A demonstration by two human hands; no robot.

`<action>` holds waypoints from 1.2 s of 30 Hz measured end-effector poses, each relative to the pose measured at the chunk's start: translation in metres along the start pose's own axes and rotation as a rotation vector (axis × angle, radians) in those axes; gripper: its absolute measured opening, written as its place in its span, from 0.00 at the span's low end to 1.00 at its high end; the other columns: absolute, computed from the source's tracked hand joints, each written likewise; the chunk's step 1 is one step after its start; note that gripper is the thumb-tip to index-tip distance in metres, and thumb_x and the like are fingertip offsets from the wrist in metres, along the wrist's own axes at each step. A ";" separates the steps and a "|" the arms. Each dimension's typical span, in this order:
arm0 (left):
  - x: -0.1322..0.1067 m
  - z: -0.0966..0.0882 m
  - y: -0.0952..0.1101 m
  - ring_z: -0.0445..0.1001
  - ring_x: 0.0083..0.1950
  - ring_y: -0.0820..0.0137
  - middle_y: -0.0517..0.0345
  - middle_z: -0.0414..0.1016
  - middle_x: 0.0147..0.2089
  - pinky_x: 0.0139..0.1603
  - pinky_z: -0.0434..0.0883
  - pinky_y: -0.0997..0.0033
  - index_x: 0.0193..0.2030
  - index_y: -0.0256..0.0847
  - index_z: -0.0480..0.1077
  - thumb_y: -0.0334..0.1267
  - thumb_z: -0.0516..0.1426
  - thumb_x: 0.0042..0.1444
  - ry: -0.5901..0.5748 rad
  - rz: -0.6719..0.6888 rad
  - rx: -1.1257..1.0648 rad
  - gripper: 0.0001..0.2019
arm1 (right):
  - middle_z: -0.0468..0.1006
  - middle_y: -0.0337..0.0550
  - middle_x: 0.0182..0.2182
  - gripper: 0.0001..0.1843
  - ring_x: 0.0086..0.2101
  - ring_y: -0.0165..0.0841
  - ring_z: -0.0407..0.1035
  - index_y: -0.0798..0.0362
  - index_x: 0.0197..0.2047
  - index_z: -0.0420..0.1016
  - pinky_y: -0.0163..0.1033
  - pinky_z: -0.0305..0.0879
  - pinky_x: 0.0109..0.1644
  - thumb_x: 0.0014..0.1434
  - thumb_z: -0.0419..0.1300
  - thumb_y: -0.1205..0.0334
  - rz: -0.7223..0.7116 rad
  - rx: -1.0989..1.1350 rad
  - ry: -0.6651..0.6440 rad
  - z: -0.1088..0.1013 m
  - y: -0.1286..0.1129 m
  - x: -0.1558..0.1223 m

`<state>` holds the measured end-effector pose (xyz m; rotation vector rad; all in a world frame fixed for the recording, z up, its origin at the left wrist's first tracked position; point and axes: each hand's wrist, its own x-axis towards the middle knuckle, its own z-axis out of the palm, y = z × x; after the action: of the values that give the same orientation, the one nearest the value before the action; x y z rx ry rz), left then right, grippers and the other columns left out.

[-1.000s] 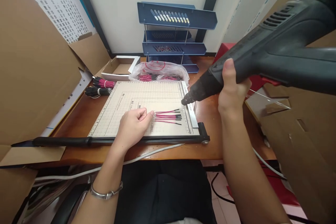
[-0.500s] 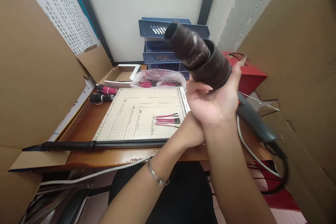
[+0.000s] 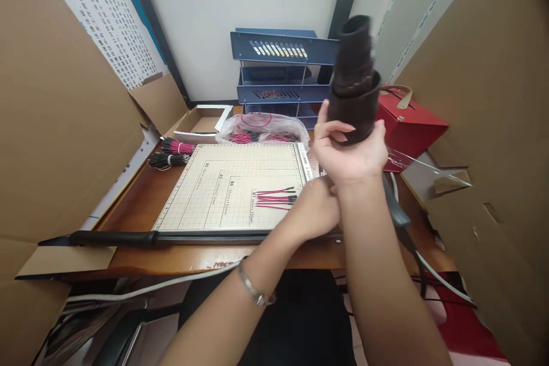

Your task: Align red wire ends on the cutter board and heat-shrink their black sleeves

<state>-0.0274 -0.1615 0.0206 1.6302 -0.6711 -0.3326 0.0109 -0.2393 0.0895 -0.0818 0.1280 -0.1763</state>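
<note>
My right hand is wrapped round the barrel of a dark heat gun, whose nozzle points straight up in front of me. The gun's handle and black cord trail down behind my right forearm. My left hand reaches across under my right wrist, and its fingers are hidden there. A few short pink wires with black ends lie side by side on the gridded bed of a paper cutter, just left of both hands.
The cutter's black blade arm lies along the desk's front edge. Behind the cutter are a plastic bag of wires, tied wire bundles, a small open box and a blue tray rack. A red box and cardboard panels close the right.
The heat gun swung from pointing down at the wires to nozzle-up. My left hand left the wires and crossed under my right wrist.
</note>
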 end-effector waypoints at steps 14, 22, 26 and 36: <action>-0.073 -0.103 -0.028 0.64 0.64 0.53 0.52 0.72 0.64 0.64 0.65 0.53 0.62 0.43 0.71 0.52 0.68 0.55 0.197 -0.076 0.864 0.30 | 0.79 0.54 0.42 0.40 0.18 0.22 0.55 0.54 0.49 0.68 0.27 0.53 0.13 0.64 0.36 0.28 -0.072 0.044 0.171 -0.039 -0.028 0.059; -0.067 -0.091 -0.030 0.68 0.53 0.57 0.55 0.77 0.49 0.54 0.66 0.57 0.45 0.45 0.77 0.44 0.63 0.61 0.202 -0.110 0.910 0.09 | 0.77 0.45 0.32 0.39 0.17 0.24 0.52 0.52 0.46 0.68 0.28 0.57 0.15 0.67 0.28 0.32 -0.090 0.071 0.098 -0.041 -0.050 0.059; -0.063 -0.077 -0.025 0.71 0.43 0.58 0.55 0.78 0.36 0.42 0.64 0.60 0.34 0.44 0.75 0.42 0.61 0.62 0.248 -0.167 1.004 0.07 | 0.77 0.44 0.30 0.38 0.17 0.24 0.54 0.52 0.46 0.67 0.28 0.57 0.15 0.68 0.28 0.32 -0.073 0.012 0.096 -0.044 -0.055 0.058; -0.053 -0.059 -0.034 0.69 0.32 0.60 0.56 0.74 0.25 0.37 0.56 0.60 0.23 0.43 0.65 0.41 0.57 0.60 0.419 -0.238 1.119 0.14 | 0.74 0.42 0.27 0.39 0.16 0.25 0.51 0.52 0.45 0.64 0.29 0.53 0.15 0.68 0.23 0.34 0.018 -0.080 0.093 -0.048 -0.053 0.035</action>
<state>-0.0279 -0.0807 -0.0099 2.7458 -0.3208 0.2967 0.0301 -0.3010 0.0427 -0.1523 0.2282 -0.1568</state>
